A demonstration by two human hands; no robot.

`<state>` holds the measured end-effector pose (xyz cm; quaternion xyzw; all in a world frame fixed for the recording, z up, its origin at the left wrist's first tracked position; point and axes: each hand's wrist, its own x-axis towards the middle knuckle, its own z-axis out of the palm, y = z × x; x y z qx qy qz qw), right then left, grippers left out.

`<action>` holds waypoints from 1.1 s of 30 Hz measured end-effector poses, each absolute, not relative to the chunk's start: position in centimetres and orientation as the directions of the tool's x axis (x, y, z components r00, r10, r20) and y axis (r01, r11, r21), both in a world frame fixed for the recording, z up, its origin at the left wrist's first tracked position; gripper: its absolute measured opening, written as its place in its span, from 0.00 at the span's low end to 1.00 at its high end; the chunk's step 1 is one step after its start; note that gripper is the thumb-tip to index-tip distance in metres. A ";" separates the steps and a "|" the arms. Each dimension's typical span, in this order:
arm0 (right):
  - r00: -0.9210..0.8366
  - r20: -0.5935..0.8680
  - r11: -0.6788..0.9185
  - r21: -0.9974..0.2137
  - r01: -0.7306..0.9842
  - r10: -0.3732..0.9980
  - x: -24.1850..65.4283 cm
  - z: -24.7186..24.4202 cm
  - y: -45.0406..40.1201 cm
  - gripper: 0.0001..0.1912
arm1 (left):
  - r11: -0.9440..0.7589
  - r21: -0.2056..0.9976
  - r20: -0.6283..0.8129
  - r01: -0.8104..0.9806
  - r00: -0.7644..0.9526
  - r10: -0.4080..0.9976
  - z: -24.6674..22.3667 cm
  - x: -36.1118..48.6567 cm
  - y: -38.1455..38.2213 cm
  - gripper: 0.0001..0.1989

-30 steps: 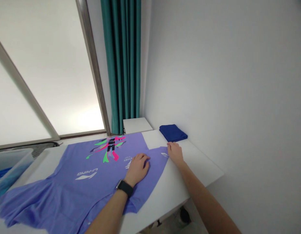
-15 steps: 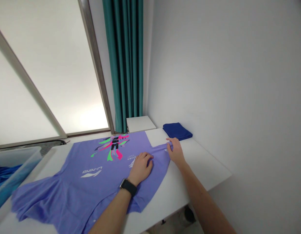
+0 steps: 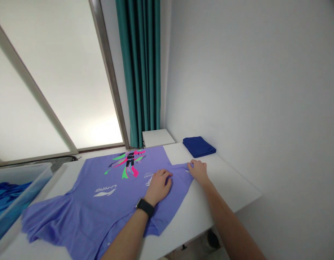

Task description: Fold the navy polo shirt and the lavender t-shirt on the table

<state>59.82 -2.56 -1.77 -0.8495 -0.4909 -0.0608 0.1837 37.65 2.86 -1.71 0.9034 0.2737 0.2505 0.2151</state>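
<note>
A long green curtain (image 3: pixel 140 72) hangs in the corner, between framed frosted panels (image 3: pixel 56 72) and a pale grey wall (image 3: pixel 237 90). By its foot stands a white-topped unit (image 3: pixel 157 138). Down low sits a dark object (image 3: pixel 212 239), too dim to identify.

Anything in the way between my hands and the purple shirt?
Nothing visible: the left hand lies on the purple shirt directly, and the right hand has its fingertips at the sleeve edge. The folded dark blue cloth sits just beyond the right hand, on the white table, not between it and the shirt.
</note>
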 end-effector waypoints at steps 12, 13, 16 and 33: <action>0.554 0.268 -0.509 -0.224 0.831 0.788 60.6 -1.9 -2.7 0.12 | -0.751 0.531 0.328 0.393 0.722 0.610 -1.7 37.6 2.8 0.11; 0.571 0.256 -0.527 -0.224 0.820 0.780 60.7 -2.0 -2.8 0.13 | -0.751 0.532 0.329 0.390 0.722 0.609 -1.7 37.6 2.9 0.11; 0.573 0.232 -0.519 -0.254 0.816 0.786 60.6 -1.7 -2.5 0.16 | -0.754 0.532 0.335 0.385 0.722 0.605 -1.7 37.6 2.8 0.11; 0.155 0.390 0.146 -0.639 0.755 0.907 62.2 0.6 -0.3 0.26 | -0.747 0.532 0.316 0.400 0.725 0.613 -1.2 37.6 2.5 0.12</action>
